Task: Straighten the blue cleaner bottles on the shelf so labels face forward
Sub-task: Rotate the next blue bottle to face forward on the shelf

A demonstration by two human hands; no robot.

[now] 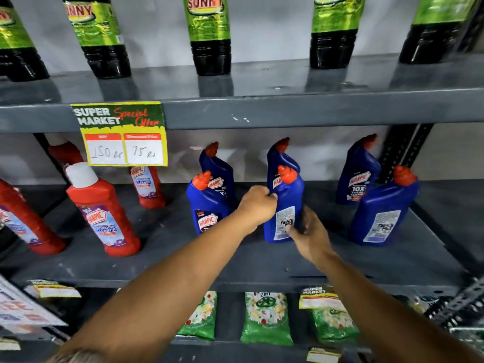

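Note:
Several blue Harpic bottles with orange caps stand on the middle grey shelf (262, 263). The front middle bottle (286, 197) shows its white back label. My left hand (258, 205) grips its left side and my right hand (310, 234) holds its lower right. The front left bottle (205, 205) shows its front label. The front right bottle (382, 213) shows its back label and leans. Behind them stand three more blue bottles: back left (218, 171), back middle (280, 158) and back right (358, 174), with front labels visible.
Red Harpic bathroom cleaner bottles (104, 213) stand to the left on the same shelf. A yellow price tag (123, 134) hangs from the upper shelf, which carries dark bottles with green labels (209, 35). Green pouches (265, 318) lie on the lower shelf.

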